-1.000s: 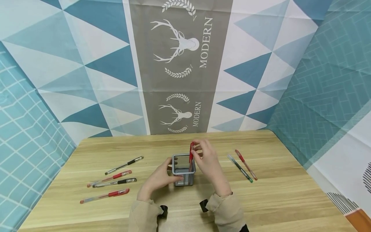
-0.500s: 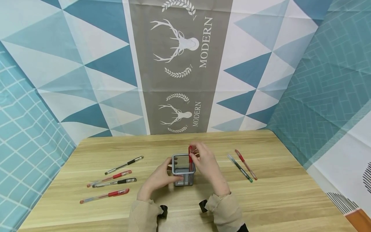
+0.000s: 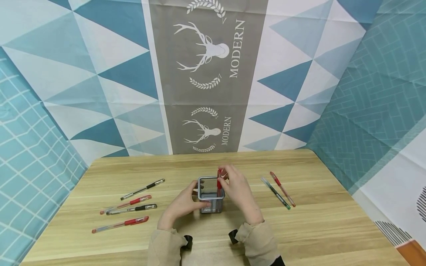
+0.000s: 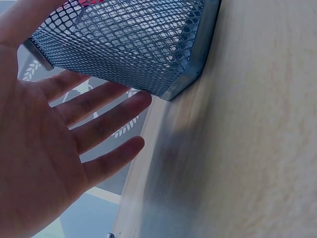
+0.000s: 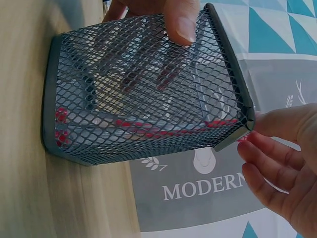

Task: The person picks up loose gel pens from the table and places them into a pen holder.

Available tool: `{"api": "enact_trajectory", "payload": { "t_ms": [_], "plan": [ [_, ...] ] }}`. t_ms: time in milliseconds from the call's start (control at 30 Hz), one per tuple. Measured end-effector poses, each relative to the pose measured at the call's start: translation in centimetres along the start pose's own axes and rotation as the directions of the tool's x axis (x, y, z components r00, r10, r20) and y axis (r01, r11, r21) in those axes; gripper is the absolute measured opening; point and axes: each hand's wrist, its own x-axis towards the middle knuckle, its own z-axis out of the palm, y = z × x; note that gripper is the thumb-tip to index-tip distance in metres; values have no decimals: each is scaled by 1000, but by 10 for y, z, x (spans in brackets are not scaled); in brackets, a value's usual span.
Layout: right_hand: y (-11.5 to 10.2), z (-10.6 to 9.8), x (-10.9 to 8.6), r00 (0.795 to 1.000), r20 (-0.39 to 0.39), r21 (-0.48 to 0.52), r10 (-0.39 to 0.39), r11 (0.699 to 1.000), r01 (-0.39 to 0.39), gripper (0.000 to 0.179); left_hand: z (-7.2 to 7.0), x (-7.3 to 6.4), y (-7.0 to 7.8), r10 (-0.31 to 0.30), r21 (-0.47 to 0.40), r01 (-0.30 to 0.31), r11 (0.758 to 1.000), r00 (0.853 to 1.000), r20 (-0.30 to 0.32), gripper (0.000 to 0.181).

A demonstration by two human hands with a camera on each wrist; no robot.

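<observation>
A square grey metal-mesh pen holder (image 3: 215, 206) stands upright on the wooden table. My left hand (image 3: 179, 205) holds it from the left, thumb on the near wall and fingers behind the far side. In the left wrist view, those fingers (image 4: 106, 124) spread along the mesh (image 4: 133, 44). At the right rim, my right hand (image 3: 239, 188) pinches the top of a red gel pen (image 3: 219, 184), which stands mostly inside the holder. Through the mesh in the right wrist view, two red pen ends (image 5: 61, 136) show at the bottom, and the right fingertips (image 5: 246, 148) are right at the rim.
Left of the holder lie two black pens (image 3: 143, 189) and two red pens (image 3: 120, 224), roughly sideways. On the right, a green pen (image 3: 276, 193) and another red pen (image 3: 282, 188) lie side by side. A patterned cloth (image 3: 206, 92) hangs behind the table.
My right hand has moved down a little, and the red pen has sunk deeper into the pen holder. The left hand and the holder stay in place.
</observation>
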Motion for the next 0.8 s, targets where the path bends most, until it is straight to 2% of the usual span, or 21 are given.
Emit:
{"api": "enact_trajectory", "payload": {
  "t_ms": [233,600,800],
  "plan": [
    [1,2,0,1000,-21,-37,13,999,-14,30,0,0,1,-11,7,11,1000,1000,-8,81],
    [2,6,1,998,-48,33,38,999,-36,27,0,0,0,-9,2,9,1000,1000,-5,82],
    [2,8,1,997,-76,15,31,999,-30,27,0,0,0,-12,7,12,1000,1000,-4,83]
  ]
}}
